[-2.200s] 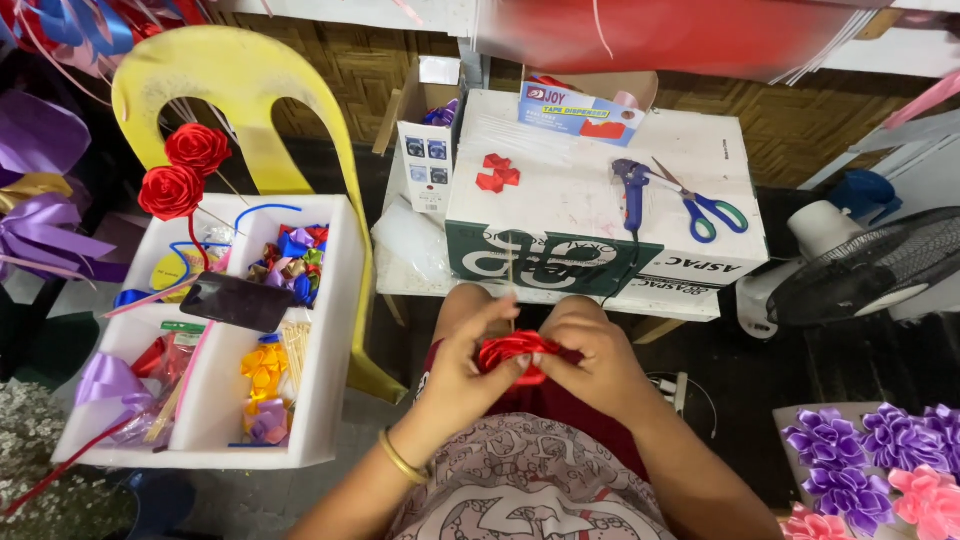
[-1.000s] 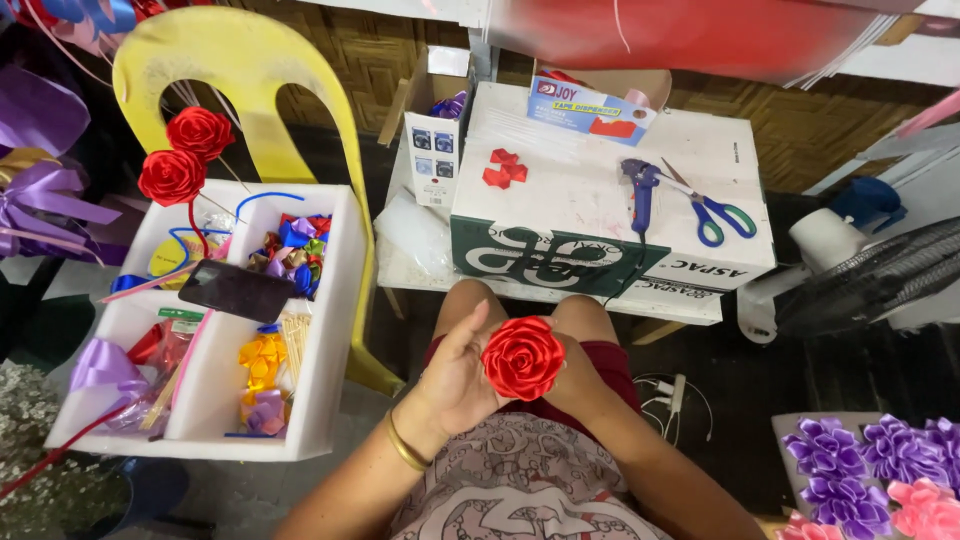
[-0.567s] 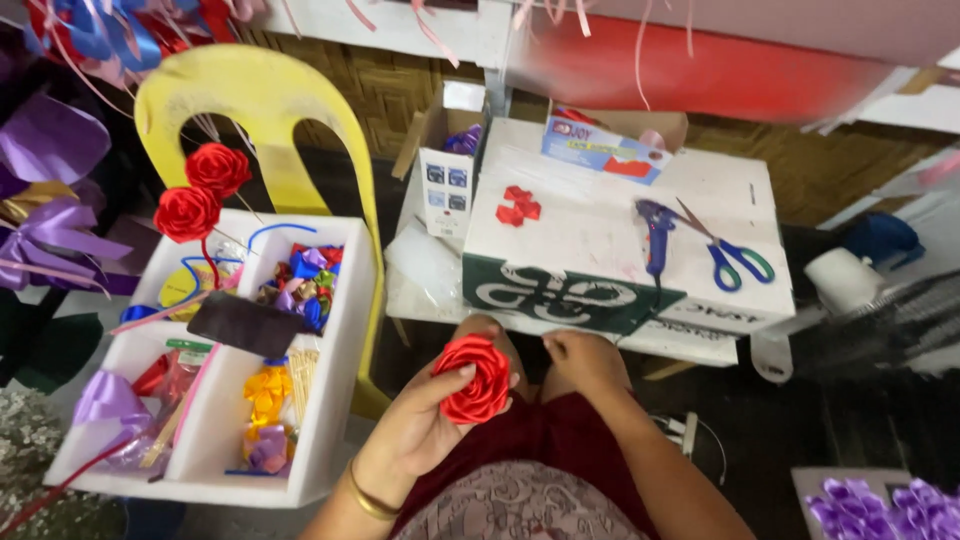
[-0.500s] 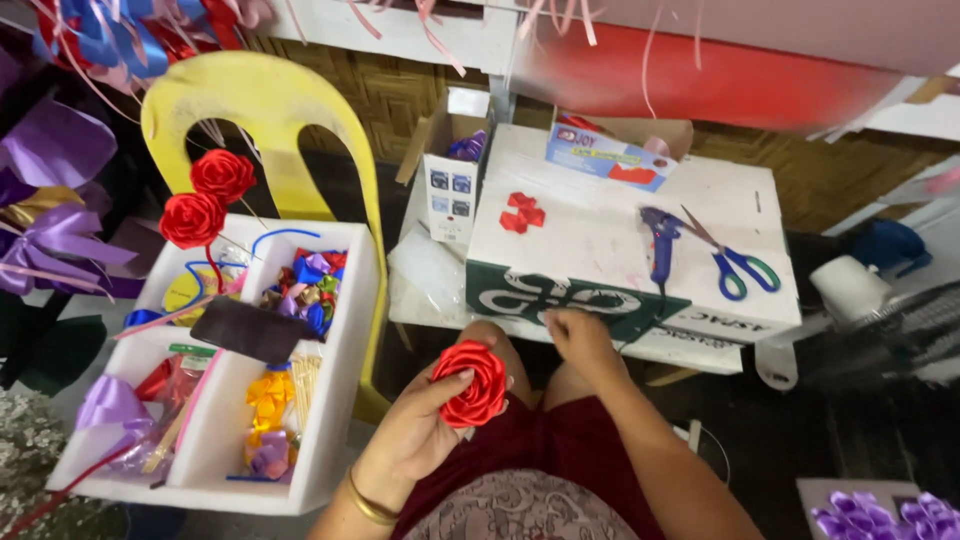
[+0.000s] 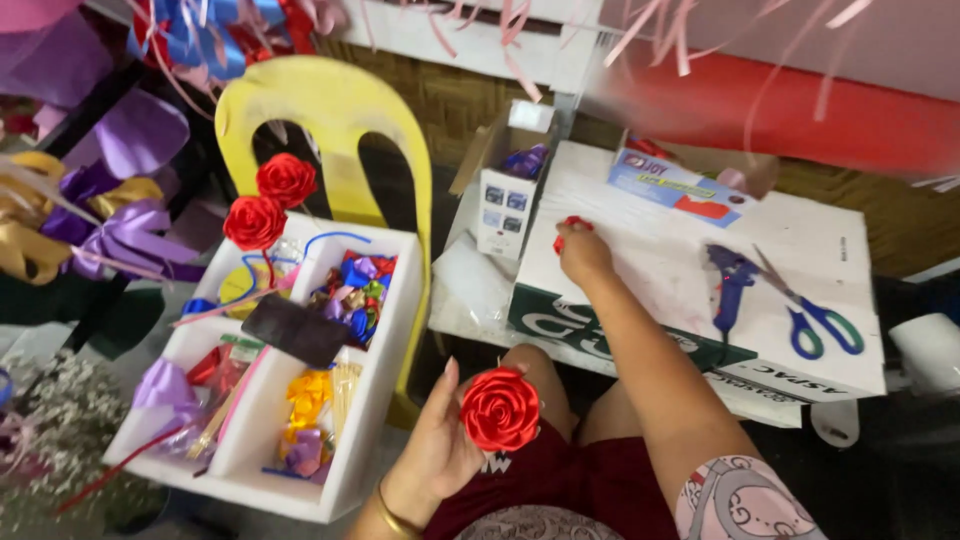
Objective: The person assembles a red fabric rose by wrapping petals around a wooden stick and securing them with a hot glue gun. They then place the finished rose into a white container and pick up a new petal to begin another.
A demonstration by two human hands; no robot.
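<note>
Left-hand fingers (image 5: 447, 400) are being held curled around a red ribbon rose (image 5: 499, 408), clamped on it from the side and below, one fingertip sticking up beside the bloom. The left hand (image 5: 438, 445) is being kept low over the lap, palm toward the camera, a gold bangle (image 5: 396, 518) being worn at the wrist. The rose is being held face-up, just above the dark red shorts (image 5: 560, 485).

The right hand (image 5: 583, 252) is being stretched forward onto the white box top (image 5: 690, 280); its fingers are being pinched together on small red pieces (image 5: 571, 226) lying there. How much is actually gripped cannot be told.

Further right on the box top, a blue glue gun (image 5: 730, 283) and blue-green scissors (image 5: 812, 315) are lying just beside each other. A flat blue-and-red packet (image 5: 672, 186) is lying near the far edge.

To the left, a white divided tray (image 5: 385, 330) is being used for ribbon scraps; a dark phone (image 5: 296, 330) is lying across its dividers. Two finished red roses (image 5: 270, 200) are standing at the tray's far end, in front of a yellow plastic chair (image 5: 340, 110).
</note>
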